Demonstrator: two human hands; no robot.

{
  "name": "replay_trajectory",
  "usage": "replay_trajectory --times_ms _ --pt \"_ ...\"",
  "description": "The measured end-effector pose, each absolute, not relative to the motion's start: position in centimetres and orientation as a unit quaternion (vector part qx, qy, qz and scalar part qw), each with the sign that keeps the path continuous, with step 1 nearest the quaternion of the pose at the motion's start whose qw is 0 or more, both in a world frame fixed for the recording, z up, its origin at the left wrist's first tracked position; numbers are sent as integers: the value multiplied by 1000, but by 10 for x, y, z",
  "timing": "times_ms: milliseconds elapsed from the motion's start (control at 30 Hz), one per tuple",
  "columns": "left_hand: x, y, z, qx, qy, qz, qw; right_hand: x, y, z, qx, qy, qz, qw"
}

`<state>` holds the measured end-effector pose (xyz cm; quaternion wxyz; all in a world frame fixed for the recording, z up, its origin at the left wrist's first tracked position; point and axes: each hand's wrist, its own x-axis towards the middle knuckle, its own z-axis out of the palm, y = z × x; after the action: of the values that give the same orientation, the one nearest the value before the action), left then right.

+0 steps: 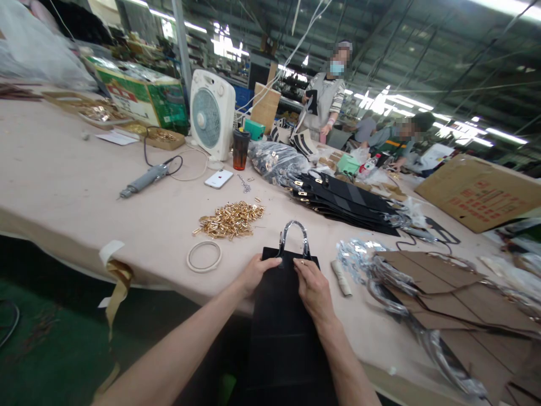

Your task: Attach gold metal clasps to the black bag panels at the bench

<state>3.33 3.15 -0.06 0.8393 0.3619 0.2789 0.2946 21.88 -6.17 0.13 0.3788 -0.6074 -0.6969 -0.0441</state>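
Note:
A black handbag panel lies over the table's front edge, its lower part hanging toward me. The looped handle at its top is wrapped in clear plastic. My left hand grips the panel's left edge, thumb on top beside the handle's left base. At the handle's right base, my right hand is closed in a pinch on a tiny gold-coloured metal piece, mostly hidden by the fingers. Beyond the panel lies a pile of gold metal fittings. A roll of tape rests left of the panel.
A grey power screwdriver, phone, fan and dark cup are farther back. Stacked black panels and brown panels lie rightward, near plastic scraps. Two people are across the table.

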Motion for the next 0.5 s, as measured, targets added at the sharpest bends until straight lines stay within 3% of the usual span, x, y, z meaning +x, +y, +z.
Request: replay_trajectory --times_ms 300,500 --pt "33 31 -1 370 278 297 835 211 -59 -2 -624 -677 -75 383" --pt "33 29 2 347 284 310 838 204 -61 -9 -656 -660 -134 339"
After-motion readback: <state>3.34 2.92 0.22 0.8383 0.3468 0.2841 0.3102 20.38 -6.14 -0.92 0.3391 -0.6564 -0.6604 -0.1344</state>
